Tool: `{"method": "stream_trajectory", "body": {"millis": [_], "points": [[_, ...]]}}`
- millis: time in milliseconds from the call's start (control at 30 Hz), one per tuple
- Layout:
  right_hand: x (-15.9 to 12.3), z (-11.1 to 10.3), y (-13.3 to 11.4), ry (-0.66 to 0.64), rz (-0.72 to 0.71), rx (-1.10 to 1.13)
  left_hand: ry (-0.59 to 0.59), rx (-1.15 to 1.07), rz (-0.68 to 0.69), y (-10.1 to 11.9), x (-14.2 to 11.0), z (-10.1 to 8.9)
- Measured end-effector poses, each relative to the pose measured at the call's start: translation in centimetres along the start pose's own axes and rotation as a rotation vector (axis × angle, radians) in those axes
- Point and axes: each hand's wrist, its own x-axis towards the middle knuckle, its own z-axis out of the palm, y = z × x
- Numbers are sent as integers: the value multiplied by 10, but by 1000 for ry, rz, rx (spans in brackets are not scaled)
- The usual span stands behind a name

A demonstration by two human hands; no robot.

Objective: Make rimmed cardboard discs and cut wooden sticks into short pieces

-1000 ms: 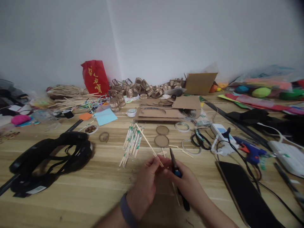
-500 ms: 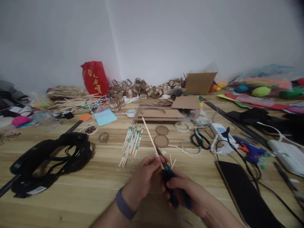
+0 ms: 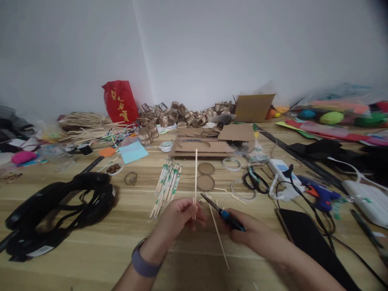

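Between thumb and fingers of my left hand (image 3: 181, 216) a thin wooden stick (image 3: 196, 173) stands upright, with what looks like a short piece beside its lower end. My right hand (image 3: 242, 230) is closed around scissors (image 3: 226, 215) with blue-and-black handles; their blades point up and left, apart from the stick. Below the blades another long thin stick (image 3: 222, 248) lies at a slant on the table. Short cut pieces (image 3: 236, 197) lie just beyond. Two round cardboard discs (image 3: 205, 183) with ridged edges are right of the upright stick.
Paper-wrapped chopsticks (image 3: 166, 184) lie left of centre. A black strapped headset (image 3: 60, 210) sits at the left. To the right are tape rings (image 3: 232, 163), a blue glue gun (image 3: 321, 196), cables and a dark phone (image 3: 312, 242). Cardboard sheets (image 3: 200, 149) and small woven baskets (image 3: 182, 115) fill the back.
The scissors have moved right, away from the stick, and my hands are farther apart. The held stick has turned from slanted to upright. A long stick now shows on the table between my hands.
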Motion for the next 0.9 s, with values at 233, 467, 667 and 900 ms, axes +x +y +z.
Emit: {"method": "stream_trajectory", "body": {"millis": [233,467,667,900], "points": [[0,0,2,-170,25,35,-153,33,-109,-2,-2,3],[-4,4,-1,-189,65,128,-228,37,-177,-3,-6,10],[-8,7,-7,-181,63,183,-237,74,-168,-4,-8,11],[-6,6,-7,-244,85,91,-278,154,-171,-5,-5,11]]}}
